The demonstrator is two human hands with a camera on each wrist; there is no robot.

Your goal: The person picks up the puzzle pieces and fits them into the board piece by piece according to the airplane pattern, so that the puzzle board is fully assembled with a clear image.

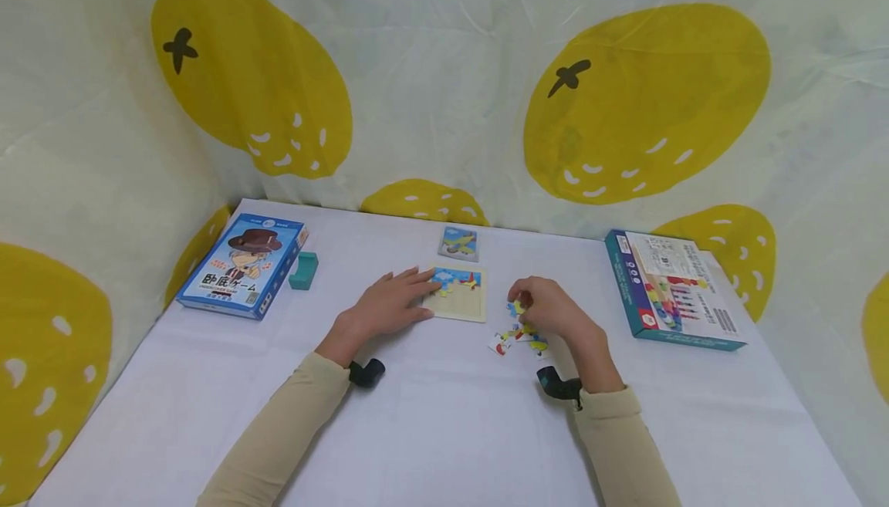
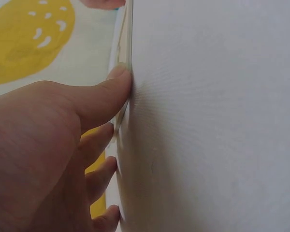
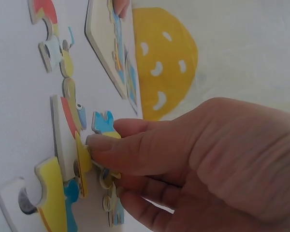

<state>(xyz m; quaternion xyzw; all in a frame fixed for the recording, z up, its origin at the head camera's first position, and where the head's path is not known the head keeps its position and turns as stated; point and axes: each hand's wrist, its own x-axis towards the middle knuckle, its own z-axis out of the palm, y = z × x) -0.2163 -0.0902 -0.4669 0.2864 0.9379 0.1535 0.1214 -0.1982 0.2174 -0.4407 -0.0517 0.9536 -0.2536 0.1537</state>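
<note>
Farthest left lies a blue cardboard game box (image 1: 239,268), a teal block (image 1: 303,272) beside it. Your left hand (image 1: 392,305), fingers spread and clasping nothing, touches the left side of a flat, pale wooden puzzle tray (image 1: 458,308), partly filled. To its right, at loose multicoloured jigsaw pieces (image 1: 498,343), your right hand (image 1: 553,308) pinches a blue-and-yellow piece (image 3: 104,123). Farthest right lies a teal-edged box (image 1: 684,291).

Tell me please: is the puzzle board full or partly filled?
Partly filled. In the head view, fitted pieces show in the upper part of the board, its lower part looks bare, and loose pieces lie beside it.
</note>
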